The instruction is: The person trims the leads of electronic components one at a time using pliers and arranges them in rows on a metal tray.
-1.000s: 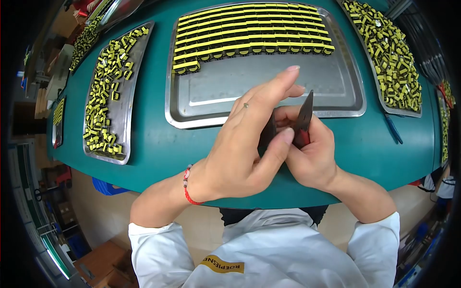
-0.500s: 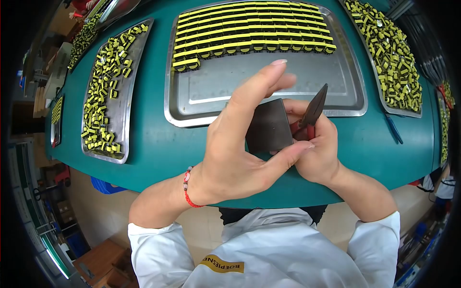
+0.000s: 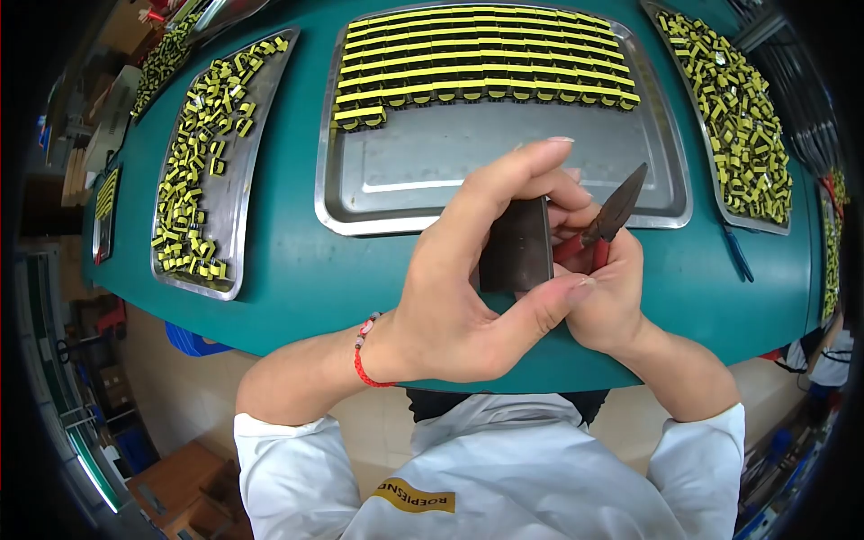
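My left hand [image 3: 477, 288] is wrapped round a dark rectangular block [image 3: 517, 247], its fingers curled over the far end and its thumb along the near right corner. Whether the palm presses on the block is hidden. Against the block's right side, my right hand [image 3: 607, 301] holds pliers [image 3: 616, 211] with red handles and dark pointed jaws, which point up and away. Some of the right fingers disappear behind the block. Both hands are above the near edge of a metal tray [image 3: 360, 220], where small black-and-yellow parts [image 3: 481, 67] stand in neat rows.
Loose black-and-yellow parts lie in a left tray [image 3: 236, 171] and are heaped in a right tray [image 3: 733, 117]. A blue-handled tool [image 3: 740, 256] lies on the green table [image 3: 288, 288]. A small dark tray [image 3: 105, 216] sits at the far left.
The left fingers have curled in over the block, which is turned so its face looks narrower. Both hands have shifted slightly right, and the pliers have moved right with them.
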Demonstrator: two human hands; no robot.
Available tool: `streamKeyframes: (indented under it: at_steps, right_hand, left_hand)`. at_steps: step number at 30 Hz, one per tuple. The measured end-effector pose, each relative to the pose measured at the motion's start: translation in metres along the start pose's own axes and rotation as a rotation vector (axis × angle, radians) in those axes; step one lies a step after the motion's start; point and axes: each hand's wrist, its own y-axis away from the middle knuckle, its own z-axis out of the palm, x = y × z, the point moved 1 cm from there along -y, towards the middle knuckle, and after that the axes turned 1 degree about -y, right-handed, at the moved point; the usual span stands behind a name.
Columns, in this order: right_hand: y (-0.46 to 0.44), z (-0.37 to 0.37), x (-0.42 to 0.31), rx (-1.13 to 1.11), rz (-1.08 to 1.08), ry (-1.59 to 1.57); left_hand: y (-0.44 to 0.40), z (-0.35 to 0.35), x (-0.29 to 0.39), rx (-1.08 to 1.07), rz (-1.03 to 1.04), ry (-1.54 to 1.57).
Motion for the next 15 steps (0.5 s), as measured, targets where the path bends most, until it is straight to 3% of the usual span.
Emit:
streamKeyframes:
  at_steps: [4,7,10,11,15]
  right_hand:
    - [0.001,0.005,-0.008,0.008,-0.030,0.040]
    - [0.000,0.008,-0.006,0.019,-0.073,0.215]
    - [-0.001,0.010,-0.007,0.056,-0.089,0.204]
    - [-0.001,0.011,-0.006,0.080,-0.079,0.196]
    - [-0.002,0.012,-0.010,0.045,-0.121,0.243]
  left_hand:
    - [0.003,0.006,0.003,0.080,-0.121,0.146]
    - [0.005,0.007,-0.007,0.044,-0.064,0.037]
    - [0.005,0.011,-0.002,0.095,-0.190,0.057]
    - [0.004,0.012,-0.010,0.106,-0.087,-0.004]
    - [0.005,0.010,-0.011,0.098,-0.134,-0.075]
